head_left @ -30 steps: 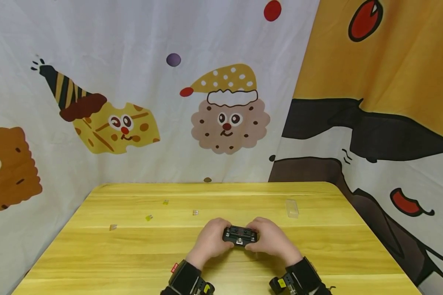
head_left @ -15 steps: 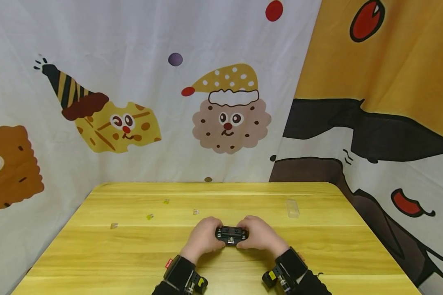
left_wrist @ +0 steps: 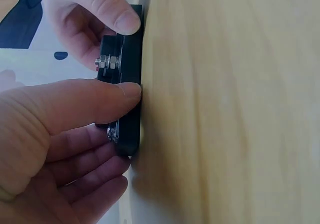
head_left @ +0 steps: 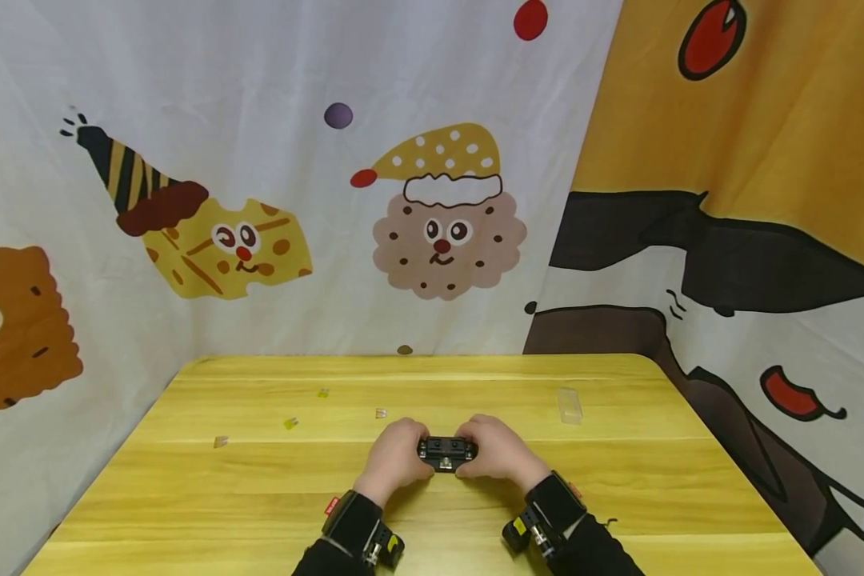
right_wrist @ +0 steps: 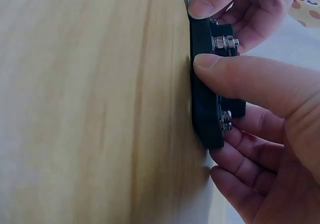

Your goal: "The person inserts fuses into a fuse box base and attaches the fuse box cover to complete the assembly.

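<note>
A black fuse block (head_left: 446, 454) with metal studs and nuts is held between both hands, close over the table at its middle. My left hand (head_left: 392, 456) grips its left end. In the left wrist view the thumb presses the near side of the block (left_wrist: 131, 58) while the other fingers curl behind and under the end. My right hand (head_left: 502, 452) grips the right end in the same way. From the right wrist view, its thumb lies on the block's (right_wrist: 202, 103) near side, with bolts and nuts showing along the top.
Several small blade fuses lie on the wooden table (head_left: 187, 512) at the back left: a brownish one (head_left: 221, 442), two yellow ones (head_left: 291, 424) and a clear one (head_left: 381, 414). A clear plastic cover (head_left: 569, 406) lies at the back right. A printed curtain (head_left: 295, 320) hangs behind.
Both hands have shifted the fuse block a little to the left and slightly farther from the body. Their grip looks the same, and the fuses and cover have stayed put.
</note>
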Tool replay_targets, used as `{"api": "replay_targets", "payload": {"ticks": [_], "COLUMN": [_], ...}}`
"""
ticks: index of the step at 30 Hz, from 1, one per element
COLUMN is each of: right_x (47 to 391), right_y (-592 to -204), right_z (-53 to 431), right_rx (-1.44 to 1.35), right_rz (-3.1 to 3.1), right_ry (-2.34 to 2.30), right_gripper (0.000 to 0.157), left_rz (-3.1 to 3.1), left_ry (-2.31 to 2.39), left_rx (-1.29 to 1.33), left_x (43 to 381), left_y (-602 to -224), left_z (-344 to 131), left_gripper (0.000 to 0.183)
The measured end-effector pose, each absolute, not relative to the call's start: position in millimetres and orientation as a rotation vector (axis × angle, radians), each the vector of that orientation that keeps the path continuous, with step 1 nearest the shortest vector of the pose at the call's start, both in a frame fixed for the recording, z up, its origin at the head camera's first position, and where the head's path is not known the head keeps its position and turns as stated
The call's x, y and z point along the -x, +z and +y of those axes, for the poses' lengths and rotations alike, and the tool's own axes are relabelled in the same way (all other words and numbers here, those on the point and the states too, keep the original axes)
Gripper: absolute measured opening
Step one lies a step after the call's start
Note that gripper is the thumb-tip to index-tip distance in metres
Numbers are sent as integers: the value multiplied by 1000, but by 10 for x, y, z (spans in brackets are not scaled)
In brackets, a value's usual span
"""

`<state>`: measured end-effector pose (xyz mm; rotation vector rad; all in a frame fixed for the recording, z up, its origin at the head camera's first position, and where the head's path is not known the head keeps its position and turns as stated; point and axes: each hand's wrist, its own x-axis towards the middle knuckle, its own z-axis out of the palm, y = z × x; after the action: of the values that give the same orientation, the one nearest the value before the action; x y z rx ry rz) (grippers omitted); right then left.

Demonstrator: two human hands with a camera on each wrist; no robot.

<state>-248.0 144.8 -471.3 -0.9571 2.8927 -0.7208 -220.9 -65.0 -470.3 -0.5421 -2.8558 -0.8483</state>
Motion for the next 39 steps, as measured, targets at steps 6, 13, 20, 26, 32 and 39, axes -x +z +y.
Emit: {"api": "replay_targets", "payload": {"ticks": [6, 13, 20, 26, 32, 39], "right_x": [2507, 2502, 2459, 2407, 2390, 2422], "right_y": [-4724, -4726, -4717, -4702, -4691, -4704], "right_z": [1439, 1433, 1459, 1482, 1500, 1504], "right_rx": [965, 958, 918, 837, 816, 834], "right_rz": [2907, 2905, 2910, 2899, 2897, 2896], "right_ry": [-719, -732, -771, -806, -838, -848], "right_gripper": [42, 43, 46, 46, 45, 43], "left_rz": [-2868, -2874, -2877, -2872, -2863, -2847], "left_ry": [-835, -829, -846, -866, -881, -845], "left_rx": [482, 451, 441, 443, 466, 520], "left_x": [2228, 2243, 2236, 2231, 2235, 2248], "left_y": [-4706, -4689, -4675, -4689, -4720, -4715], "left_z": [-635, -625, -621, -617, -617, -640], "left_gripper": [34, 34, 36, 36, 36, 36]}}
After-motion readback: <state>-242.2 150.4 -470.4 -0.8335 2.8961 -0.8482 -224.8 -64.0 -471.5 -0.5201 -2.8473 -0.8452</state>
